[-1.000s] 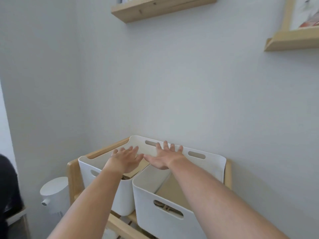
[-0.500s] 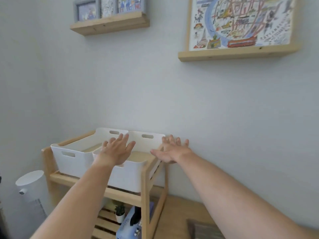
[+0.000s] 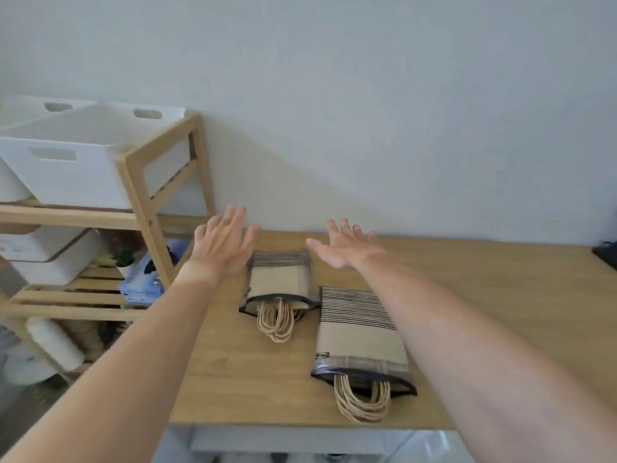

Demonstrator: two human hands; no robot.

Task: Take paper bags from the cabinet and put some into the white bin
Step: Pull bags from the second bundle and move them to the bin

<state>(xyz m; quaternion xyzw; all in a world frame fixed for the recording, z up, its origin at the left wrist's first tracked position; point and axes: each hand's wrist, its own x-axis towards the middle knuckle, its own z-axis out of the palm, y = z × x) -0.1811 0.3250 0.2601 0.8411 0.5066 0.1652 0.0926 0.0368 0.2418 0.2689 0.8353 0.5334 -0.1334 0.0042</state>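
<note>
Since half a second ago the view has swung right and down, away from the wooden shelf unit (image 3: 157, 208), and both arms now reach over a wooden tabletop (image 3: 500, 295). The left hand (image 3: 222, 245) and right hand (image 3: 344, 248) hover with fingers straight and spread, holding nothing. Two bundles of paper bags lie flat between the forearms: the far bundle (image 3: 278, 282) just beside the left hand, the near bundle (image 3: 359, 332) under the right forearm. The white bin (image 3: 66, 165) sits on the shelf unit's top level.
</note>
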